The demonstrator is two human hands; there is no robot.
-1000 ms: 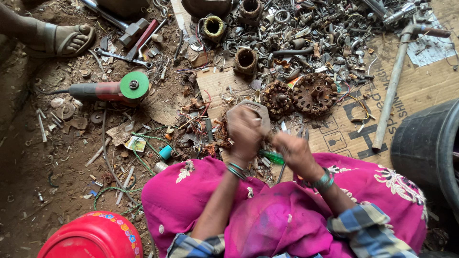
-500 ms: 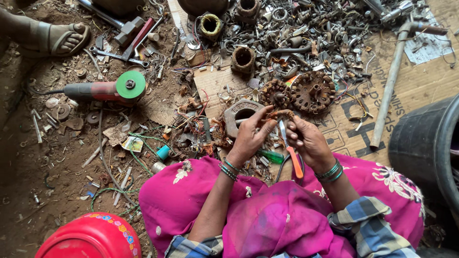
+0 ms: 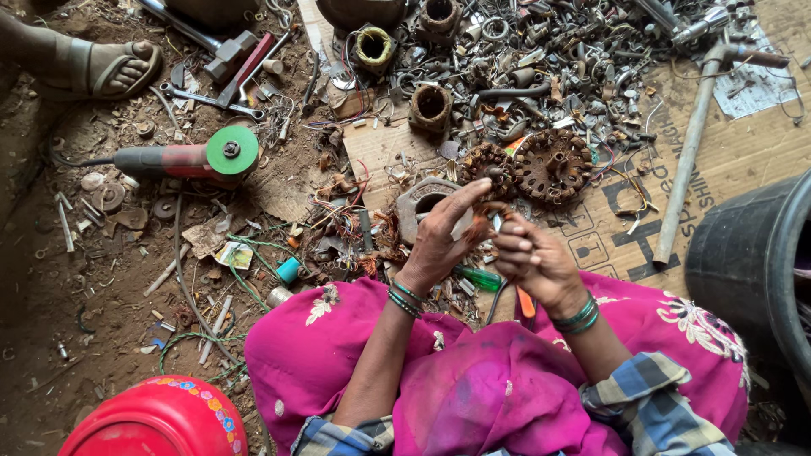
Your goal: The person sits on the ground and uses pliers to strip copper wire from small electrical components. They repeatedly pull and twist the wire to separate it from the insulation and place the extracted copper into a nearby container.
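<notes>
On the dirt floor (image 3: 51, 338), seen from the head camera, the person's two hands met above a lap draped in pink cloth (image 3: 473, 388). The left hand (image 3: 439, 236) pinched a small tuft of copper wire (image 3: 480, 226), its grip clamped on it between thumb and fingers; the right hand (image 3: 528, 257) closed on the same wire from the other side, with an orange-handled tool (image 3: 525, 301) tucked under its palm. Half a second before, the hands were a little apart and the orange handle showed plainly between them; now they pressed close together. Two rusty round stators (image 3: 553, 165) lay just beyond the hands on flattened cardboard (image 3: 735, 152), and three wound coils (image 3: 431, 105) sat farther out among the scrap metal heap (image 3: 549, 59). One grey motor housing (image 3: 422, 201) lay partly hidden behind the left hand. One green-disc angle grinder (image 3: 194, 159) rested to the left, a long metal pipe (image 3: 686, 156) to the right, a red tub (image 3: 156, 418) near the knee, and another person's sandalled foot (image 3: 101, 67) stood well apart.
</notes>
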